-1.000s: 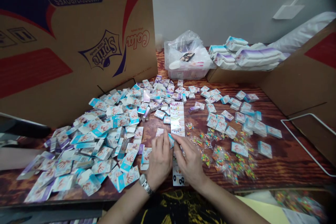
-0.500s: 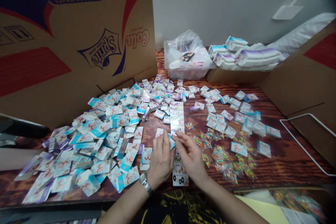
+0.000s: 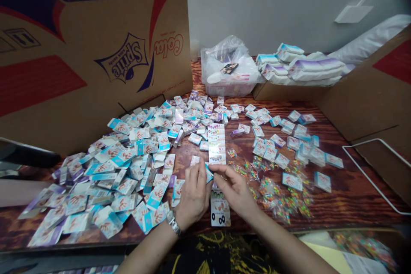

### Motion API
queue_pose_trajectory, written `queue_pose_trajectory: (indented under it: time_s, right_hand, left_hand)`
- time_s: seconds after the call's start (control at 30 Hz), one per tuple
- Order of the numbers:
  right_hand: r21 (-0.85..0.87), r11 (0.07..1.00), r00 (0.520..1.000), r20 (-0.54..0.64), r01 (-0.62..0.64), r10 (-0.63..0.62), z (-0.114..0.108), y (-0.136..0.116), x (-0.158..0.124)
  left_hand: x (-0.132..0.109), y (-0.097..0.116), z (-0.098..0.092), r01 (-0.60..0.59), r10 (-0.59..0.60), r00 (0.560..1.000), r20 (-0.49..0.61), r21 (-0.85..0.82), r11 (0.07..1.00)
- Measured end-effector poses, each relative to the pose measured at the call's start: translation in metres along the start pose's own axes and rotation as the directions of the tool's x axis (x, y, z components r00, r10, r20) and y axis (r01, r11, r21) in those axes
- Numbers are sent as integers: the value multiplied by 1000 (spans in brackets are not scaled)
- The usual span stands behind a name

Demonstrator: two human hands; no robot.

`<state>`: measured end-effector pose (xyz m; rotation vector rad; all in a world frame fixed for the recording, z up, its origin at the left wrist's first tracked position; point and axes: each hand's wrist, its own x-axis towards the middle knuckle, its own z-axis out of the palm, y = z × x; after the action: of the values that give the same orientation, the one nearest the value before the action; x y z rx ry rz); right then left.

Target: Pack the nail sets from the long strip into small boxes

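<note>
Small carton [image 3: 209, 173] sits between left hand [image 3: 193, 195] and right hand [image 3: 233, 190], both narrow, grip unclear, on wooden table [image 3: 353, 192] among scattered flat cartons [image 3: 96, 180] and candy packets [image 3: 276, 199], with Sprite cardboard panel [image 3: 48, 72] and white wall [image 3: 272, 8] behind.

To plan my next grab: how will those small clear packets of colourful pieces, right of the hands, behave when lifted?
The clear packets will probably be floppy, since their thin film looks crinkled around loose contents. They likely weigh little and may slide on the glossy wooden table. The colourful pieces inside will probably shift and bunch when lifted.
</note>
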<state>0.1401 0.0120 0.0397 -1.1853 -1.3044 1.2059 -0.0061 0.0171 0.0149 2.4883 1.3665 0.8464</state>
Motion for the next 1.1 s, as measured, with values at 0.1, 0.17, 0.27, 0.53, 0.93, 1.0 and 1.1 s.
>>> queue_pose_trajectory:
  time_s: [0.1,0.17,0.27,0.53,0.93,1.0,1.1]
  right_hand:
    - [-66,995,995,78,75,-70,-9,-6,4]
    - [-138,980,984,126,144,-127,-14,-8,7]
    - [-248,943,970,157,221,-186,-19,-10,10]
    - [-569,706,894,127,420,-430,-12,-7,1]
    - [-544,683,865,200,488,-459,-9,-8,-3]
    - [-495,773,914,132,396,-383,-8,-11,-3]
    - [-461,825,940,80,329,-330,-6,-11,-3]
  left_hand:
    - [1,1,-5,26,-22,999,50,-93,995]
    - [1,1,-7,36,-28,998,53,-142,989]
    - [1,1,-7,44,-37,998,40,-175,984]
    - [2,5,-5,89,-94,995,-31,-137,987]
    - [-1,6,-2,61,-65,995,-78,-62,996]
    - [-1,6,-1,52,-56,995,-77,-58,997]
    - [-2,6,-1,47,-51,997,-65,-54,997]
